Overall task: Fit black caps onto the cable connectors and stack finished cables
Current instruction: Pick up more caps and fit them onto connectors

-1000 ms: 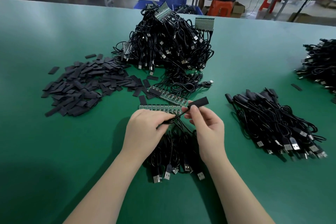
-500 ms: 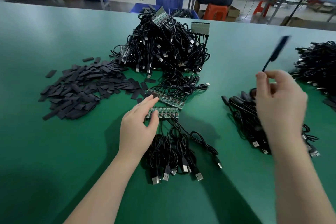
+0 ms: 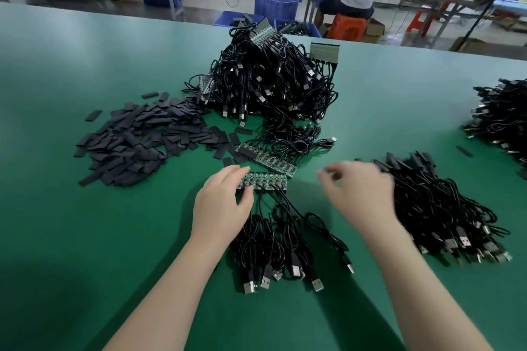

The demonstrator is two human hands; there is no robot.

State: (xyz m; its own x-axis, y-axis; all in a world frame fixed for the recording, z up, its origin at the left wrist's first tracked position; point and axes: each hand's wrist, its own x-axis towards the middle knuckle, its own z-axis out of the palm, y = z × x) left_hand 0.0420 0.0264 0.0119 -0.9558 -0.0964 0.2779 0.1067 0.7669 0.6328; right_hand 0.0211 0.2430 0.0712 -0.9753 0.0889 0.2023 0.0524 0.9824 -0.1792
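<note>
In the head view, the left hand (image 3: 221,202) rests with relaxed fingers on the green strip of small circuit boards (image 3: 263,180) whose thin black cables (image 3: 273,239) trail toward the viewer. The blurred right hand (image 3: 360,194) hovers empty, fingers loosely curled, beside the finished black cable stack (image 3: 445,208). Flat black caps (image 3: 137,145) lie heaped at left. Reaching among tangled leads risks snagging neighbours and dragging the strip.

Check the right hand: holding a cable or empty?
Empty, as far as shown. The right hand hovers blurred beside the finished pile, fingers loosely curled, no cable visible in them.
</note>
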